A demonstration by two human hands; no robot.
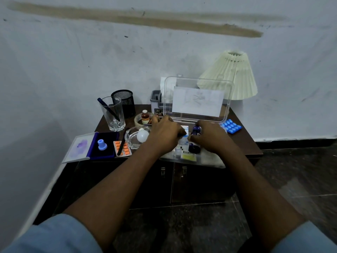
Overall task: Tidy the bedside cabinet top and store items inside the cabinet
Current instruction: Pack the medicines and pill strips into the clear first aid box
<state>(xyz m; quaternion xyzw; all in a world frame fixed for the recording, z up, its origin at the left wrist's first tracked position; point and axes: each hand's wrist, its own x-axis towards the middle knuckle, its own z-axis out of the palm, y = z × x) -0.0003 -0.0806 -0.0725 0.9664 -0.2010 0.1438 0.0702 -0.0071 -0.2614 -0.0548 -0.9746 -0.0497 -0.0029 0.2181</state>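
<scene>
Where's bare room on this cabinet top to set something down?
Bare cabinet top shows at the right front corner, between the blue blister pack and the edge. A small gap lies between mesh cup and grey box. The left half is crowded.

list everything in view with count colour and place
cabinet: 1, dark brown, against wall
clear box: 1, lid open, centre
lamp shade: 1, cream, back right
mesh pot: 1, black, back left
glass: 1, clear, pen inside, beside mesh pot
ink pad case: 1, blue, open, front left
orange blister pack: 1, front, under black pen
blue blister pack: 1, right of box
bulb: 1, white, in glass ashtray
brown bottle: 1, behind ashtray
left hand: 1, holds white-blue carton
right hand: 1, grips dark blue bottle
</scene>
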